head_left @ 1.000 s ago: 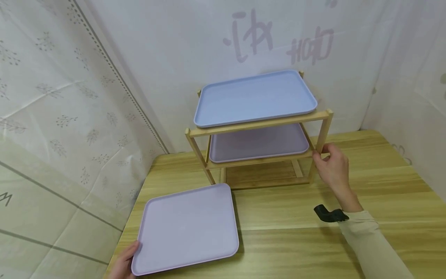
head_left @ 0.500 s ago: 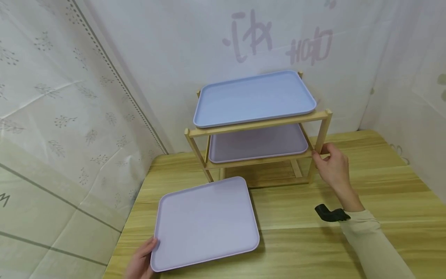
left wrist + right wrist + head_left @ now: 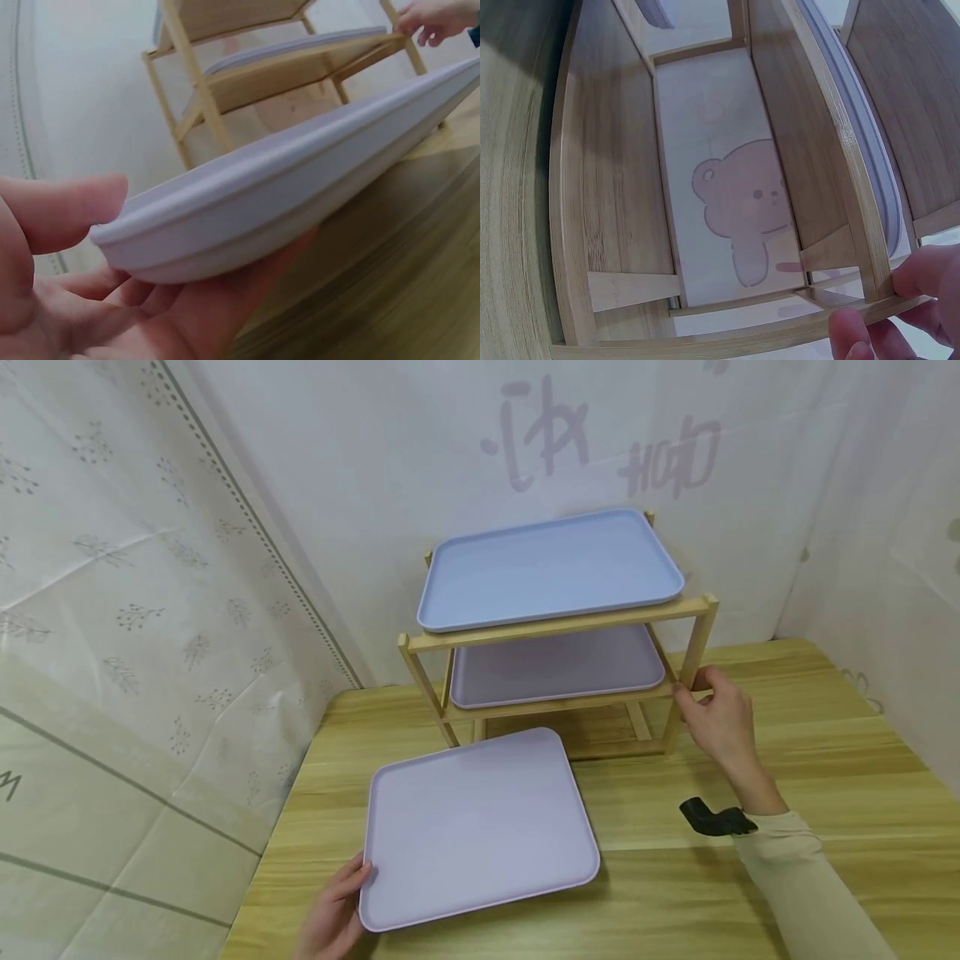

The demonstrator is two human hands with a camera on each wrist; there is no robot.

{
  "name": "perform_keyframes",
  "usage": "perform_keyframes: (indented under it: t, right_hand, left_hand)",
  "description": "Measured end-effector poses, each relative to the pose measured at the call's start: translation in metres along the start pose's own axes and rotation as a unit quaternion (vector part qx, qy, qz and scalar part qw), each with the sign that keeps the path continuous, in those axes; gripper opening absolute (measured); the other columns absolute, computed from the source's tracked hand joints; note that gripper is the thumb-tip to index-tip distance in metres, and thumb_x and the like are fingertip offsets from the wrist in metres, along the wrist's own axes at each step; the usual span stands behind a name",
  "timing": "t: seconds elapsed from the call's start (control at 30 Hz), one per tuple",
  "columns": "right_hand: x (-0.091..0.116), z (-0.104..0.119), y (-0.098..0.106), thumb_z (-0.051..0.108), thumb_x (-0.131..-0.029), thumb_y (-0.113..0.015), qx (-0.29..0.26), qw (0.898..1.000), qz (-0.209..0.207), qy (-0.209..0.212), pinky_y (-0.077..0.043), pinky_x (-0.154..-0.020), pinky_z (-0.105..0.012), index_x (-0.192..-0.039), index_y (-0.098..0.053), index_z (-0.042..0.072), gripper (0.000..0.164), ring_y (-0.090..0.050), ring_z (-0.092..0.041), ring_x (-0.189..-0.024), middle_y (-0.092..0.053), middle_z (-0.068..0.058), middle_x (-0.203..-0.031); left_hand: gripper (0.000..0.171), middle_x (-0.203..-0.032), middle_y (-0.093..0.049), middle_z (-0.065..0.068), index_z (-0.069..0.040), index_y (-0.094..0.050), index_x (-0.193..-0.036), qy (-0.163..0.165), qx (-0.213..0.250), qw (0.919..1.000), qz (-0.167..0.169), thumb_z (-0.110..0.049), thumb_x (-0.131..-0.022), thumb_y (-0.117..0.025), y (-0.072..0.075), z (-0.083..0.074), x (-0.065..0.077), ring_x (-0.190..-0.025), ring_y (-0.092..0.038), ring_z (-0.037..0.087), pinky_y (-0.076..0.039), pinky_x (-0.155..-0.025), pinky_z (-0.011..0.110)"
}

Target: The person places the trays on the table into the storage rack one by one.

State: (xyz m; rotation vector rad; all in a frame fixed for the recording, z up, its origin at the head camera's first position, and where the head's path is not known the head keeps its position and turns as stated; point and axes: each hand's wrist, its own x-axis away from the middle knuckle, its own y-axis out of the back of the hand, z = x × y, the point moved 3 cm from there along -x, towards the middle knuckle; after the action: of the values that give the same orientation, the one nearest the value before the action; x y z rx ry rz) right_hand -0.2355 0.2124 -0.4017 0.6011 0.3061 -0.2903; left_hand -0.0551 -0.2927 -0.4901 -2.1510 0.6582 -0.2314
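My left hand (image 3: pixel 336 906) grips the left edge of a lilac tray (image 3: pixel 480 831), thumb on the rim and fingers beneath it, as the left wrist view shows. The tray is held above the table in front of a wooden shelf rack (image 3: pixel 558 628). My right hand (image 3: pixel 720 718) pinches the rack's front right post beside the middle shelf. On the top shelf lies a blue tray (image 3: pixel 551 568). A second lilac tray (image 3: pixel 558 667) lies on the middle shelf. The bottom shelf (image 3: pixel 622 150) shows bare wood in the right wrist view.
The rack stands on a wood-grain table (image 3: pixel 675 893) near its back edge. A pale printed curtain (image 3: pixel 135 635) hangs at the left, and a white one with lettering (image 3: pixel 360 485) hangs behind. A black strap (image 3: pixel 716 818) sticks out at my right wrist.
My left hand has carried the lilac tray to the right and slightly forward, closer to the rack's lower front. The right hand keeps its hold on the post.
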Motion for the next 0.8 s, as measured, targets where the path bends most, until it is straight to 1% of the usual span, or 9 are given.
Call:
perform_keyframes:
  t: [0.2, 0.33, 0.43, 0.6, 0.8]
  right_hand:
    - [0.000, 0.001, 0.001, 0.025, -0.094, -0.058, -0.005, 1.000, 0.005, -0.004, -0.039, -0.038, -0.022, -0.102, -0.059, -0.001, 0.027, -0.052, 0.011, -0.050, -0.066, -0.021, -0.099]
    - [0.000, 0.001, 0.000, 0.024, -0.094, -0.058, -0.007, 1.000, 0.008, -0.004, -0.039, -0.038, -0.022, -0.103, -0.060, -0.001, 0.027, -0.052, 0.011, -0.050, -0.066, -0.021, -0.099]
    - [-0.001, 0.000, 0.000, 0.024, -0.094, -0.058, -0.007, 1.000, 0.008, -0.004, -0.039, -0.038, -0.023, -0.104, -0.060, -0.001, 0.027, -0.052, 0.012, -0.050, -0.066, -0.021, -0.099]
    - [-0.001, 0.000, 0.000, 0.023, -0.094, -0.057, -0.007, 1.000, 0.007, -0.004, -0.039, -0.038, -0.023, -0.104, -0.059, -0.001, 0.026, -0.050, 0.013, -0.050, -0.066, -0.021, -0.099]
    - [-0.002, -0.001, -0.001, 0.021, -0.093, -0.058, -0.007, 1.000, 0.003, -0.001, -0.039, -0.039, -0.022, -0.103, -0.059, -0.002, 0.024, -0.049, 0.015, -0.049, -0.066, -0.021, -0.097]
  left_hand:
    - [0.057, -0.135, -0.057, 0.008, -0.009, -0.049, -0.139, 0.000, -0.006, 1.0000, -0.004, -0.003, -0.104, -0.005, -0.008, 0.009, -0.018, -0.126, -0.054, 0.019, -0.042, -0.107, 0.033]
    - [0.057, -0.135, -0.057, 0.006, -0.012, -0.049, -0.139, 0.001, -0.011, 0.9999, -0.003, -0.004, -0.104, -0.005, -0.012, 0.015, -0.026, -0.126, -0.054, 0.018, -0.042, -0.107, 0.032]
    - [0.056, -0.135, -0.058, 0.004, -0.015, -0.050, -0.139, 0.009, -0.018, 0.9998, -0.010, -0.006, -0.105, -0.007, -0.014, 0.019, -0.032, -0.125, -0.054, 0.016, -0.042, -0.107, 0.032]
    - [0.052, -0.132, -0.059, 0.001, -0.018, -0.052, -0.137, 0.024, -0.043, 0.9982, -0.033, -0.007, -0.106, -0.012, -0.017, 0.027, -0.042, -0.122, -0.056, 0.014, -0.044, -0.105, 0.031]
    - [0.050, -0.131, -0.060, 0.003, -0.016, -0.051, -0.136, 0.038, -0.038, 0.9978, -0.039, -0.006, -0.106, -0.013, -0.021, 0.037, -0.054, -0.122, -0.057, 0.016, -0.044, -0.105, 0.032]
